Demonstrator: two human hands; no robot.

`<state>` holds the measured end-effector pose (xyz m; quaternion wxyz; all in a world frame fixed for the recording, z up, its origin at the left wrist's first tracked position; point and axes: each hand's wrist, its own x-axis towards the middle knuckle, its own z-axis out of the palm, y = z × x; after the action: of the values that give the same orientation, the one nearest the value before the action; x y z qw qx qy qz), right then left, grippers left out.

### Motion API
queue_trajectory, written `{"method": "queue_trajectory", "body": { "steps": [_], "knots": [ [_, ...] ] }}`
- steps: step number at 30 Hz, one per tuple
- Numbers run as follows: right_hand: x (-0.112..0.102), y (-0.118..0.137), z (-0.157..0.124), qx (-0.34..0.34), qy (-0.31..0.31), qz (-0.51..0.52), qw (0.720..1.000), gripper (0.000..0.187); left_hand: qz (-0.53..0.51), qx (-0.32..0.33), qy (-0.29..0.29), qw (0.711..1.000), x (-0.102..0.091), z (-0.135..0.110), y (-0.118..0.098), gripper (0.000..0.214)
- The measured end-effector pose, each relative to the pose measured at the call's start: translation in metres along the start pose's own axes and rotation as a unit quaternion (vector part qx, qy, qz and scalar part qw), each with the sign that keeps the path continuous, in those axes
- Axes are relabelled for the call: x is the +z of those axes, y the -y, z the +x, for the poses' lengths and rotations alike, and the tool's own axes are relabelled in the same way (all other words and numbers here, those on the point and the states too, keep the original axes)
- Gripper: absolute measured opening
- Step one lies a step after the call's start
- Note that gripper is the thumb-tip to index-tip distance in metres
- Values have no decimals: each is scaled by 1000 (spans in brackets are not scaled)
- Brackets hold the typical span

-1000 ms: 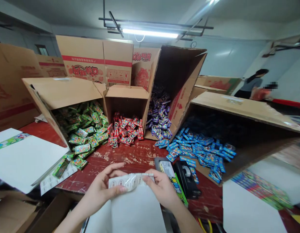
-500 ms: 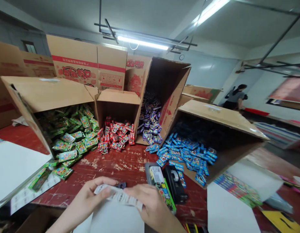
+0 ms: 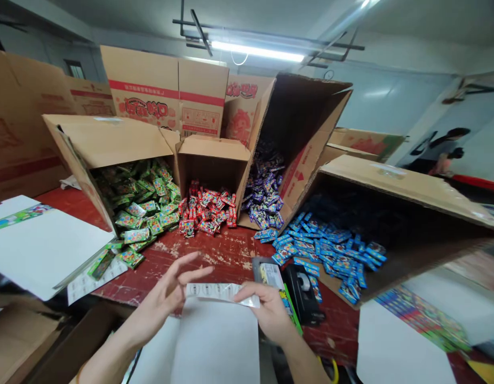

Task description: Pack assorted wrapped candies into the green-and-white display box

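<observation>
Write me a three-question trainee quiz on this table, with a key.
1. True or false: the red packets lie between the green packets and the purple packets.
2. Choose one. Which colour of packets lies nearest the black device? A) green B) red C) blue
3. Fill in: the thumb of the person's ____ hand lies on the face of the printed strip.

Key:
1. True.
2. C, the blue packets.
3. Right; the right hand pinches the strip near one end.
</observation>
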<state>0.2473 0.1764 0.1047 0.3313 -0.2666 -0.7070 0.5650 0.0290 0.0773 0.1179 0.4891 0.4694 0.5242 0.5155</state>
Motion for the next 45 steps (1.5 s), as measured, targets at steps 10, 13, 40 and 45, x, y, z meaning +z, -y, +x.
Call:
{"method": "queue_trajectory", "body": {
  "steps": [10, 13, 40, 45],
  "knots": [
    [0, 11, 7, 119, -56, 105, 986, 41, 58, -53, -103, 992, 17, 9, -1, 27],
    [5, 6, 9, 105, -75, 53, 990, 34, 55, -62, -98, 992, 16, 9, -3, 26],
    [0, -2, 10, 10, -115, -54, 992, 27, -19, -38, -30, 999, 9, 3, -9, 36],
    [-1, -4, 13, 4, -143, -99, 985, 31, 61, -5, -95, 994, 9, 2, -2, 36]
  ]
}}
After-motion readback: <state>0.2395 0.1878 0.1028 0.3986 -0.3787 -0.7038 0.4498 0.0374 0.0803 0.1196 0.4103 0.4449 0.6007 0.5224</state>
